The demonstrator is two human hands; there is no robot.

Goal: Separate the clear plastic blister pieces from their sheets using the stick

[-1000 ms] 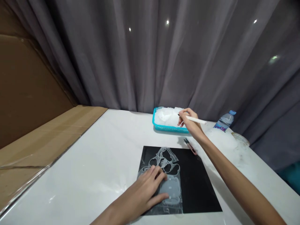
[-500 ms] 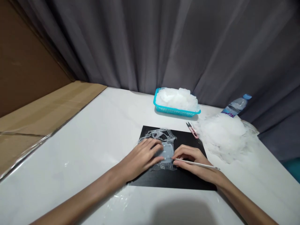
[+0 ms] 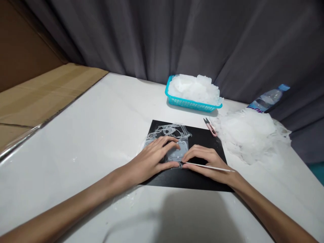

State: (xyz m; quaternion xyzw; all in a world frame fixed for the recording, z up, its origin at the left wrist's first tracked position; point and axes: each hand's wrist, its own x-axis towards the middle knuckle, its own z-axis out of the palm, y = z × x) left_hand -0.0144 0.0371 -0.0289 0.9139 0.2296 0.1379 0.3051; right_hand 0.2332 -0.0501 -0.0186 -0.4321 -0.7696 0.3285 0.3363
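My left hand (image 3: 158,152) rests on a translucent moulded plastic piece (image 3: 176,153), fingers spread over it and thumb at its near edge. Between the thumb and fingers of my right hand (image 3: 206,161) is a thin white stick-like tool (image 3: 210,166). Its tip meets the near edge of the piece, close to my left thumb; the tip itself is too small to make out. Curly translucent offcuts (image 3: 174,130) lie just beyond the piece. Everything here sits on a black mat (image 3: 174,180). My left palm hides part of the piece.
Pink-handled thread snips (image 3: 210,127) lie at the mat's far right corner. Behind stands a turquoise basket (image 3: 192,104) heaped with white translucent pieces. A fluffy translucent pile (image 3: 253,135) and a water bottle (image 3: 269,98) are on the right. Cardboard (image 3: 50,87) borders the left side.
The view has tilted, so the table appears higher. Both hands have shifted toward the near edge of the plastic piece, and the tool's tip is now close to my left thumb.
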